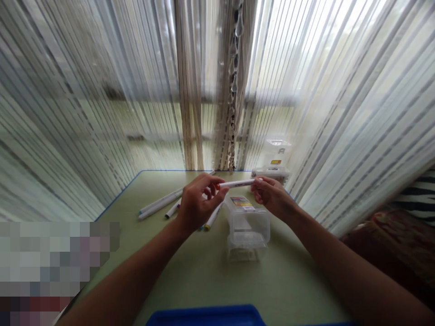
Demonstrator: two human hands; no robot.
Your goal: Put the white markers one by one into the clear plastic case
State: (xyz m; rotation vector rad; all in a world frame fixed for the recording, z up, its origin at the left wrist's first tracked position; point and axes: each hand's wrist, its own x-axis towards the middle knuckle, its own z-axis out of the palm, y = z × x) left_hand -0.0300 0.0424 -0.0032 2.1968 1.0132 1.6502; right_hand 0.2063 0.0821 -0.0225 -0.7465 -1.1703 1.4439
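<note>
A white marker (238, 183) with a red-orange tip is held level above the table between both hands. My left hand (200, 199) pinches its coloured end with thumb and fingertips. At the other end, my right hand (272, 194) grips the marker between thumb and fingers. Below them a clear plastic case (249, 226) with a yellow and pink label lies with its lid open towards me. Several white markers (159, 203) with coloured ends lie loose on the table, to the left of and partly behind my left hand.
A second clear case (272, 172) stands open at the table's far right corner. The pale green table (190, 280) has a blue edge, and a blue object (207, 315) sits at the near side. String curtains (149, 113) hang along the back. Patterned fabric (401, 240) is at the right.
</note>
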